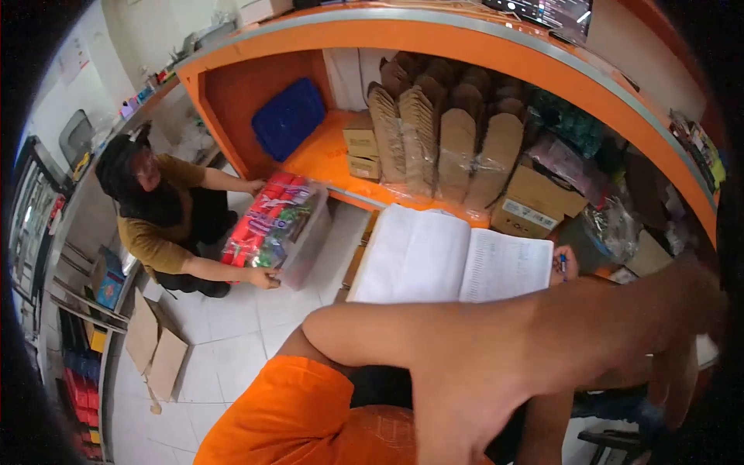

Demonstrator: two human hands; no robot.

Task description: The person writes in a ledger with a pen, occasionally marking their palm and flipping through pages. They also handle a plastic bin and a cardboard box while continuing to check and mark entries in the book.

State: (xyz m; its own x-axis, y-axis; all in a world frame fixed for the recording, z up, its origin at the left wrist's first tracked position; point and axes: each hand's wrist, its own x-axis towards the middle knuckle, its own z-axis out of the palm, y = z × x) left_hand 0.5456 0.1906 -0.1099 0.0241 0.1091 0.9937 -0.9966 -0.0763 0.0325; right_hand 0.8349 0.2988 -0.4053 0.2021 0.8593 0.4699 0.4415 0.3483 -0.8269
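An open notebook (504,265) lies on the counter, with blank-looking left pages and writing or print on the right page. Beside its right edge, my right hand (566,265) is closed around a blue pen (563,262). My left forearm stretches across the foreground from an orange sleeve, covering the notebook's lower edge. Close to the camera at the right, my left hand (670,318) is large and blurred. Its finger posture and anything it may hold cannot be made out.
At left, another person (167,225) holds a clear bin (306,244) with red and green packets. Orange shelving (322,147) holds a blue lid (288,120), stacked brown cardboard pieces (457,151) and a carton (531,205). Flattened cardboard (159,349) lies on the tiled floor.
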